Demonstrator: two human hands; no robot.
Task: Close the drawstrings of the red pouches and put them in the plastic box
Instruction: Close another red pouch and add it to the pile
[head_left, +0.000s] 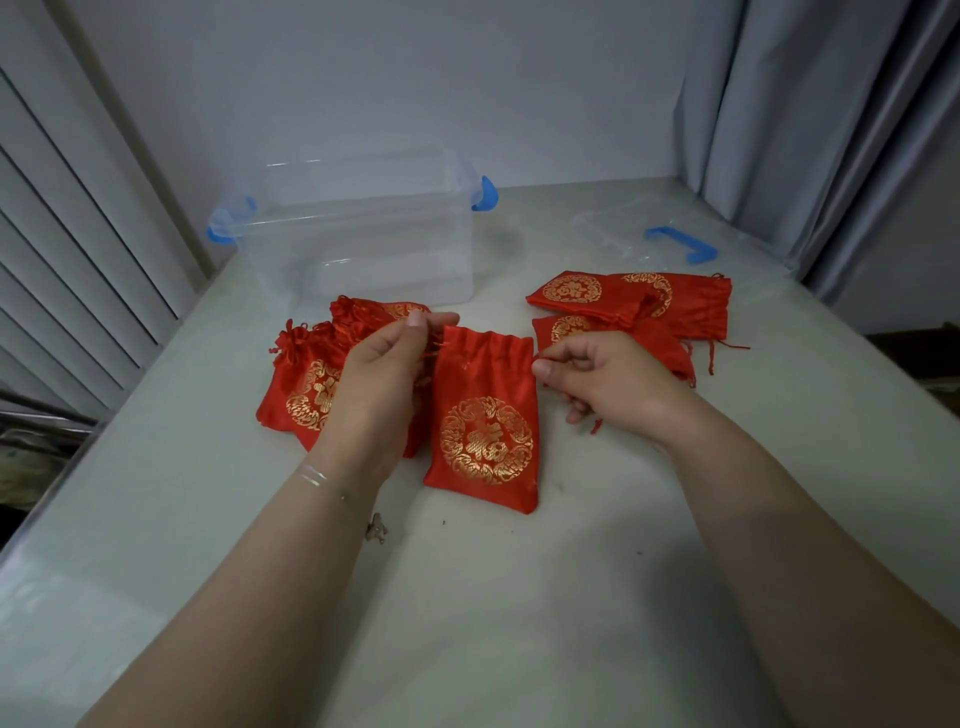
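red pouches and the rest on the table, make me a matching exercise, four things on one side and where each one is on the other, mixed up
Things:
1. middle red pouch
2. clear plastic box
3. box lid
4. pile of open pouches

Places:
A. far right, flat by the curtain
B. between the two hands
C. far left, standing empty
D. beyond the right hand

The left hand pinches a drawstring.

Pairs: 1-B, 2-C, 3-A, 4-D
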